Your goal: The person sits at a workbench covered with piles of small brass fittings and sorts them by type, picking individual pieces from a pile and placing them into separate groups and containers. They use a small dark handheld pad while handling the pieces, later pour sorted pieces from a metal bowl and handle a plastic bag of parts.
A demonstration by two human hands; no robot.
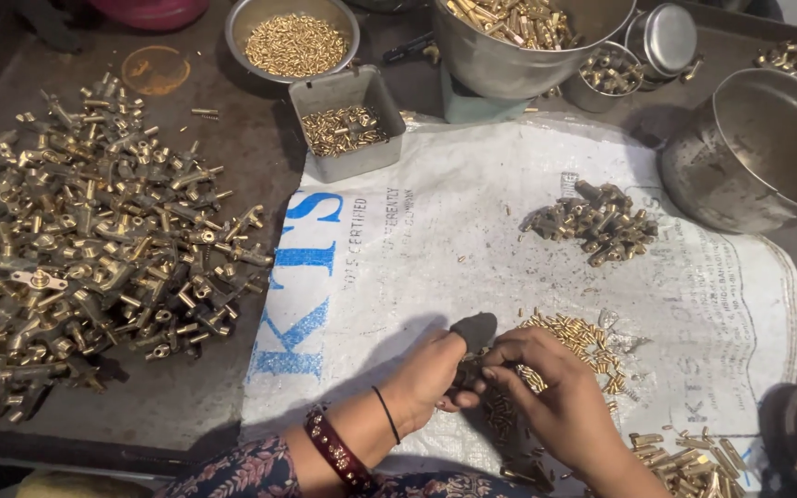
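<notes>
A: Both hands are together at the near edge of the white sack (472,231), which is spread flat on the tabletop (232,157).

B: The left hand (431,373) has its fingers clenched round a dark tool (474,332), whose rounded tip pokes up past the thumb. A thin black band and a dark red bangle sit on that wrist.

A: The right hand (551,387) has its fingers pinched together against the tool. Something small and brass may be between them, but I cannot tell.

B: Just beyond the right hand, on the sack, lies a scatter of small brass pins (583,341). Some spill under the hand too.

A: Further up the sack, right of its middle, sits a cluster of darker brass fittings (597,221).

B: At the sack's near right corner lie longer brass tubes (684,461).

A: Off the sack's left edge there is a big heap of brass fittings (85,249) on the bare tabletop.

B: At the sack's far edge a grey square tin (348,124) holds small brass parts. Behind it stand a round bowl (292,41) of pins and a steel pot (518,41) of tubes.

A: Right of the sack a large steel pot (758,148) leans on its side.
</notes>
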